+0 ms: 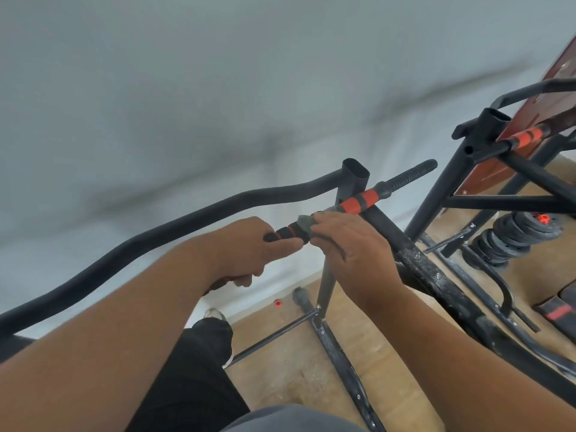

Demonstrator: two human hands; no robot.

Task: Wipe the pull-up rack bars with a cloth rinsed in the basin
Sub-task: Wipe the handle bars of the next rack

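The left hand (pixel 265 241) clenches the near end of the orange-and-black grip bar (pixel 358 202), steadying it. The right hand (pixel 349 244) pinches what looks like a grey cloth (pixel 304 222) around it. The bar's long axis runs up-right, away from both hands.

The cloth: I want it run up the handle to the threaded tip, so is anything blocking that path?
Partly. The cloth, gripped by the right hand, sits on the handle bar. Further along, the bar passes the black upright post, apparently touching it; beyond, the threaded end looks free.
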